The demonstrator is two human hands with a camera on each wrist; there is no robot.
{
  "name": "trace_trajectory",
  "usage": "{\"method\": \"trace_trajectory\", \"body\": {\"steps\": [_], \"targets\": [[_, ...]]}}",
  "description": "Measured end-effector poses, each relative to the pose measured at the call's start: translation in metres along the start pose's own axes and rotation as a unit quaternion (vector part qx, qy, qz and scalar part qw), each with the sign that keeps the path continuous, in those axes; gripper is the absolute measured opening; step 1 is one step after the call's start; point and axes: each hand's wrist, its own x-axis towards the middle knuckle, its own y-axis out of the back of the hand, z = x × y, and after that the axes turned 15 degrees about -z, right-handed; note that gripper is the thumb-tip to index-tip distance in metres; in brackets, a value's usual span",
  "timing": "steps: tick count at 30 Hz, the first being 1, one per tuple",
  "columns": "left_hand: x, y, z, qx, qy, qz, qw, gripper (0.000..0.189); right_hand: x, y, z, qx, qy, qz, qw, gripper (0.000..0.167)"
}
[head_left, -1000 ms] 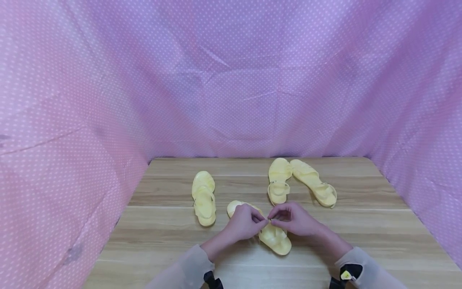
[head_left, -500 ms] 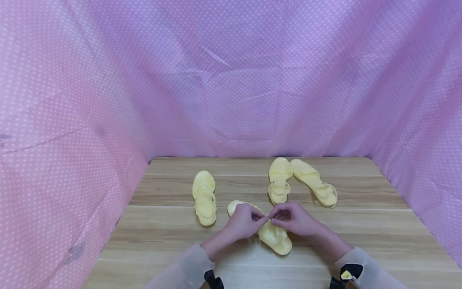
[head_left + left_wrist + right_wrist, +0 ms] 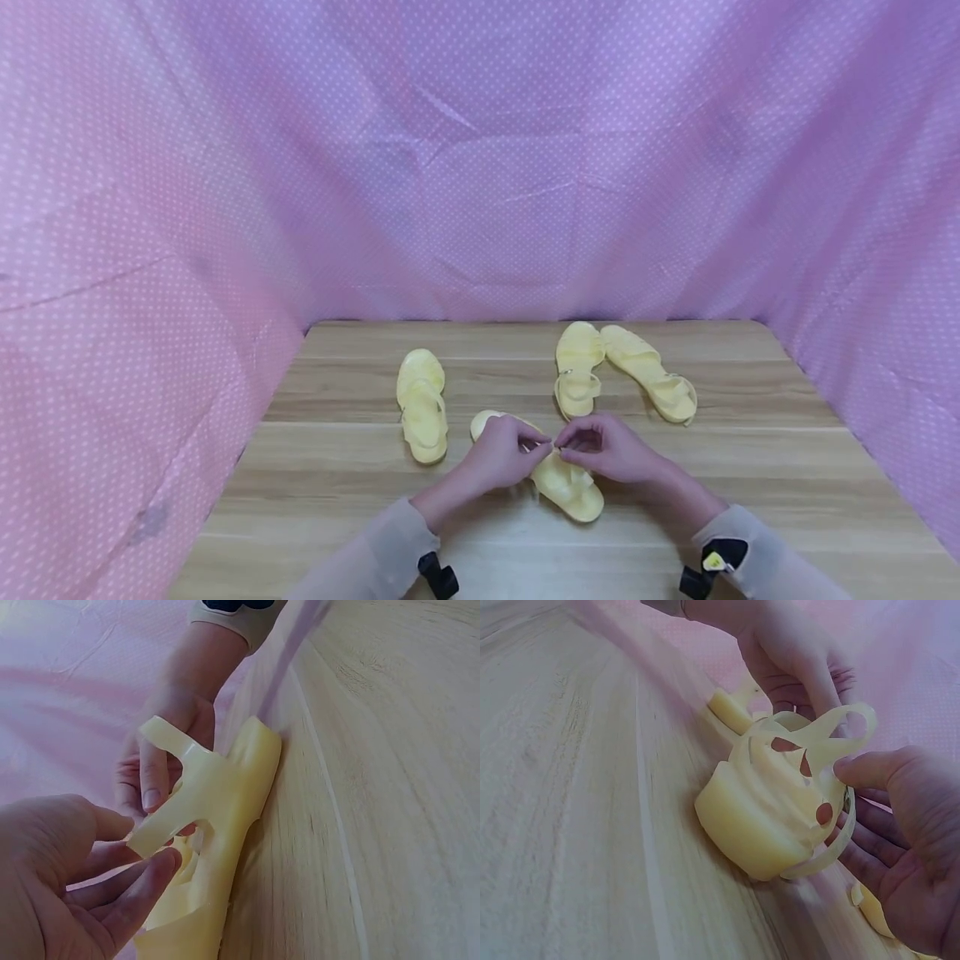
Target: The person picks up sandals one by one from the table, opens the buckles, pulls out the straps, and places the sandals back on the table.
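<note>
A pale yellow sandal (image 3: 573, 492) lies slantwise on the wooden table between both hands, its toe end partly covered by the left hand (image 3: 504, 452). In the left wrist view, a flat strap (image 3: 161, 829) of this sandal sits between the left forefinger and thumb. The right hand (image 3: 611, 451) pinches the looped ankle strap (image 3: 844, 735) with its thumb and fingers. A small metal buckle (image 3: 847, 799) shows beside the right thumb. The fingertips of both hands meet close over the sandal.
Another yellow sandal (image 3: 424, 417) lies on the table (image 3: 337, 492) at left. Two more, a right-middle sandal (image 3: 577, 358) and a far-right sandal (image 3: 648, 371), lie behind the right hand with their ends close together. Pink dotted cloth (image 3: 480, 192) hangs around the table.
The left thumb and forefinger have spread slightly apart near the strap. The right hand keeps its hold. The whole head view has shifted a little.
</note>
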Motion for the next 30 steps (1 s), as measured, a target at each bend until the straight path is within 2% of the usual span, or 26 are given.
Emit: {"method": "trace_trajectory", "body": {"steps": [4,15,23,30], "targets": [[0.0020,0.0001,0.0010,-0.003,0.004,0.004,1.0000,0.010,0.0022,0.0015,-0.0004,-0.002,0.000,-0.001,1.0000,0.012],[-0.0033,0.0004,0.0034,-0.014,0.027,-0.018,0.9994,0.009,-0.0037,-0.0014,0.0045,-0.001,0.014,0.004,0.9999,0.010],[-0.0007,0.0003,0.0029,0.011,0.023,-0.009,0.9996,0.011,-0.0029,-0.0050,0.0025,0.004,0.004,0.006,1.0000,0.012],[-0.0020,0.0029,0.0001,0.002,0.016,-0.019,0.9997,0.007,-0.0015,0.0001,0.0016,-0.004,0.013,-0.001,0.9999,0.011]]}}
